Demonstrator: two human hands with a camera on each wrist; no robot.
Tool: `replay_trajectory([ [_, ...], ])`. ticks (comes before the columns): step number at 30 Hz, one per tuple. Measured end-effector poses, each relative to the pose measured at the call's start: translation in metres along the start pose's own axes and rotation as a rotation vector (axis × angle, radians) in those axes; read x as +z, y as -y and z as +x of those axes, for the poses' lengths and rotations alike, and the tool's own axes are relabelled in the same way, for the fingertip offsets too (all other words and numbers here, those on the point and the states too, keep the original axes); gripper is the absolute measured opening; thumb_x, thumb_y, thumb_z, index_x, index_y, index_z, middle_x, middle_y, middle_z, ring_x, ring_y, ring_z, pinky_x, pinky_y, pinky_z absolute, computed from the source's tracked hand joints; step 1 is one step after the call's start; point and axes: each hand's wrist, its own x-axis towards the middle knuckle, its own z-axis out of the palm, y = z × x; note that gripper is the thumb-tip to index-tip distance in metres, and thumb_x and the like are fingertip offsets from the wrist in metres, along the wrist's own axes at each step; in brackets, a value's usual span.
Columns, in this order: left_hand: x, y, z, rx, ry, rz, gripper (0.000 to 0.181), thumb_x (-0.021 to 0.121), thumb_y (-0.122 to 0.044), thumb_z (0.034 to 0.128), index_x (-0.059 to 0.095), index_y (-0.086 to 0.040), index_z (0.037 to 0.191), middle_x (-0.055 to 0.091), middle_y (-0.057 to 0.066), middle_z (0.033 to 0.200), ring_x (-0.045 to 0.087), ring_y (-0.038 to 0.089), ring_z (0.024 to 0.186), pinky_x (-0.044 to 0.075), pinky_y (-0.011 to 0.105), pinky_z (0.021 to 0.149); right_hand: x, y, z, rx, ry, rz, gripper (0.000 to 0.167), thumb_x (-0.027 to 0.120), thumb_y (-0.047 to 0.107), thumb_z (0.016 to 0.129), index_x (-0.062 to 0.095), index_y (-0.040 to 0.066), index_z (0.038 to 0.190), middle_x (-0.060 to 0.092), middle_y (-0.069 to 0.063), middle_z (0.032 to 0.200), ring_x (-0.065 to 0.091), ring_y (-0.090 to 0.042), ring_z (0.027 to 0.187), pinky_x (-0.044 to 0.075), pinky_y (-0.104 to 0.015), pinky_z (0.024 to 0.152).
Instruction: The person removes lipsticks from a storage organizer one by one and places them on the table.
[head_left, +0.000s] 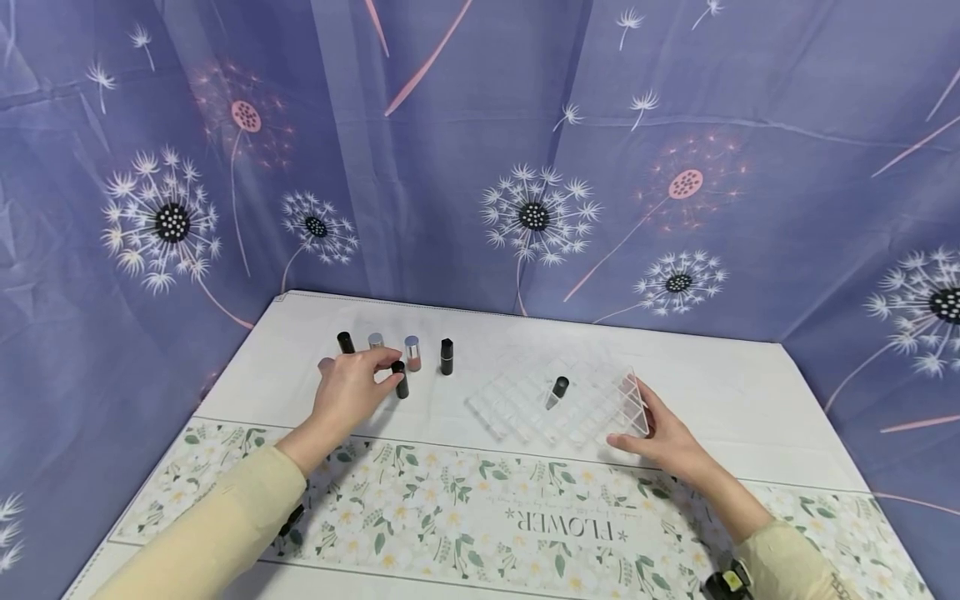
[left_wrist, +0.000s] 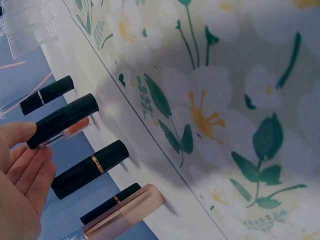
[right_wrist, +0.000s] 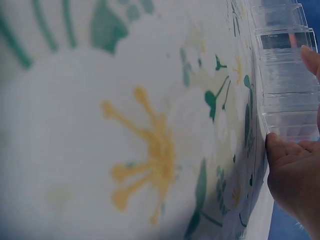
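My left hand (head_left: pixel 351 385) pinches a black lipstick tube (head_left: pixel 401 382) by its upper end, thumb on one side and fingers on the other. In the left wrist view the same black lipstick tube (left_wrist: pixel 67 119) stands close to its neighbours. At the right, my right hand (head_left: pixel 667 437) grips the end of a clear divided organizer (head_left: pixel 517 408), thumb at the near side. One black-capped lipstick (head_left: pixel 560 387) sits in a slot around the organizer's middle. The right wrist view shows the fingers against the see-through organizer (right_wrist: pixel 287 75).
Around the left hand stand a black lipstick (head_left: pixel 345 342), two silver-capped tubes (head_left: pixel 413 353), and a black lipstick with a silver band (head_left: pixel 447 357). A rose-gold tube (left_wrist: pixel 127 212) is partly hidden by the hand in the head view. A floral strip (head_left: pixel 450 508) crosses the white table.
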Motion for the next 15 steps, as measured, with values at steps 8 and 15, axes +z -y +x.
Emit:
replay_trajectory([
  [8, -0.0016, -0.0008, 0.0003, 0.003, 0.013, 0.017, 0.035, 0.09, -0.02, 0.0887, 0.08, -0.013, 0.122, 0.082, 0.003, 0.112, 0.078, 0.029, 0.094, 0.048, 0.057, 0.07, 0.0004, -0.0025, -0.0005, 0.0, 0.002, 0.032, 0.113, 0.082, 0.016, 0.096, -0.001, 0.009, 0.173, 0.023, -0.033, 0.171, 0.045, -0.052, 0.146, 0.054, -0.015, 0.094],
  [15, -0.0034, -0.0006, 0.0015, 0.003, 0.03, 0.015, 0.037, 0.089, -0.022, 0.0892, 0.08, -0.013, 0.124, 0.082, 0.002, 0.115, 0.078, 0.029, 0.096, 0.045, 0.051, 0.066, -0.0002, -0.002, -0.0004, -0.007, 0.007, 0.04, 0.112, 0.081, 0.016, 0.097, -0.002, 0.008, 0.172, 0.023, -0.034, 0.17, 0.043, -0.054, 0.146, 0.055, -0.016, 0.094],
])
